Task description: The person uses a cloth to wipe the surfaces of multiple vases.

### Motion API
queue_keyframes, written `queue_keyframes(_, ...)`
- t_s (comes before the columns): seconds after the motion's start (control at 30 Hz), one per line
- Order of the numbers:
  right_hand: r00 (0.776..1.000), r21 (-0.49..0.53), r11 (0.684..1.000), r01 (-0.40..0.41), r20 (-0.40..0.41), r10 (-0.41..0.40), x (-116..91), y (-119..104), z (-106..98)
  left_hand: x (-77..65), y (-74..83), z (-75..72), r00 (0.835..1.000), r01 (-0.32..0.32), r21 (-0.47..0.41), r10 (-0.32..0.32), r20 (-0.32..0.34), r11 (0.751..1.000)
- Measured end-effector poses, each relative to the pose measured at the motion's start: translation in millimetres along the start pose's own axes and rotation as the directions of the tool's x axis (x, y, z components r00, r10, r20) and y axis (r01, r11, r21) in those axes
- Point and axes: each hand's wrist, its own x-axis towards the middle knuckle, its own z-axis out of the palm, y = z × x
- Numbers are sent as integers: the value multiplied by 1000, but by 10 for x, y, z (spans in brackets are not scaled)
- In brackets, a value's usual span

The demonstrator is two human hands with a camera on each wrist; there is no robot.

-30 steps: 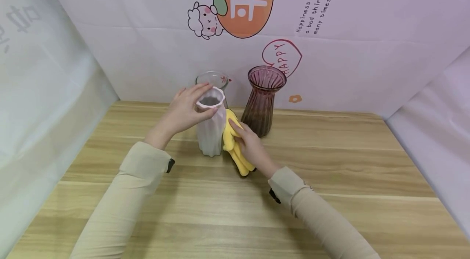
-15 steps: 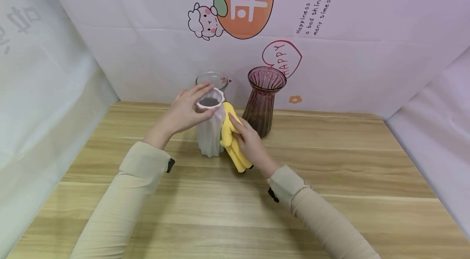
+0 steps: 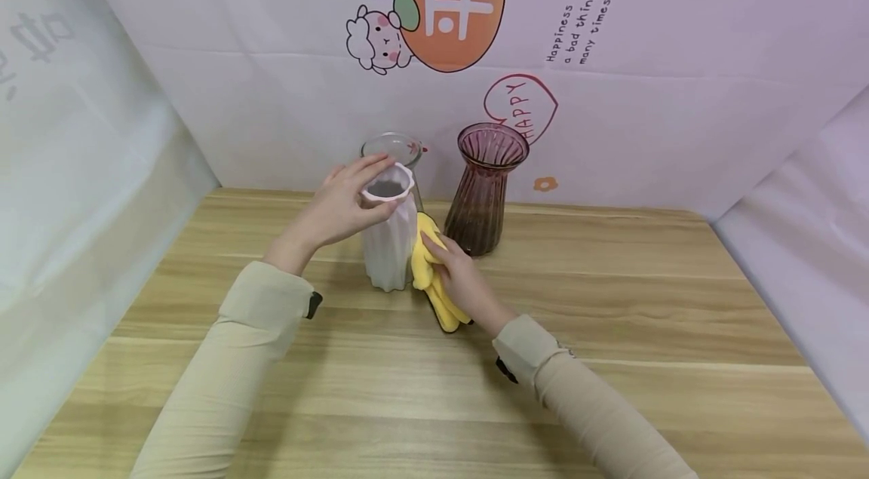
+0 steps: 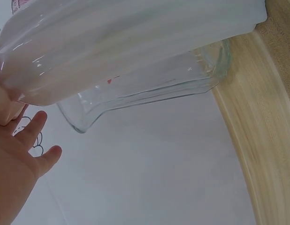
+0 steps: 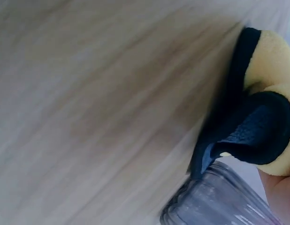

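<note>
A white fluted vase (image 3: 390,249) stands upright on the wooden table. My left hand (image 3: 342,200) grips it near the scalloped rim, thumb in front and fingers behind. In the left wrist view the vase (image 4: 131,44) stretches across the top, with the hand (image 4: 18,159) at lower left. My right hand (image 3: 468,284) holds a folded yellow cloth (image 3: 426,260) against the vase's right side, thumb on top. The cloth (image 5: 276,61) shows a dark edging and a bluish inner fold in the right wrist view. My right fingertips are hidden behind it.
Right behind the white vase is a clear glass vase (image 4: 156,86). A purple-to-brown ribbed glass vase (image 3: 478,200) stands close to the right hand. White printed cloth (image 3: 271,87) hangs behind the wooden table (image 3: 380,388) and at both sides.
My right hand slid the yellow cloth up the vase's side, then back down to a slightly lower spot. The left hand and the vases stay nearly still.
</note>
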Motion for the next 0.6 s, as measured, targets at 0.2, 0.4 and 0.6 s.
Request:
queue_keyframes(0.2, 999, -45, 999, -8, 52, 10, -11, 16, -19, 0, -13, -17, 1000, 6, -11, -5, 17, 1000)
queue_keyframes(0.4, 999, -46, 999, 15, 38, -13, -21, 34, -24, 2, -8, -21, 999, 31, -16, -30, 24, 999)
queue_keyframes(0.6, 1000, -7, 1000, 27, -1, -27, -49, 57, -45, -2, 27, 0, 997, 77, -27, -76, 22, 997)
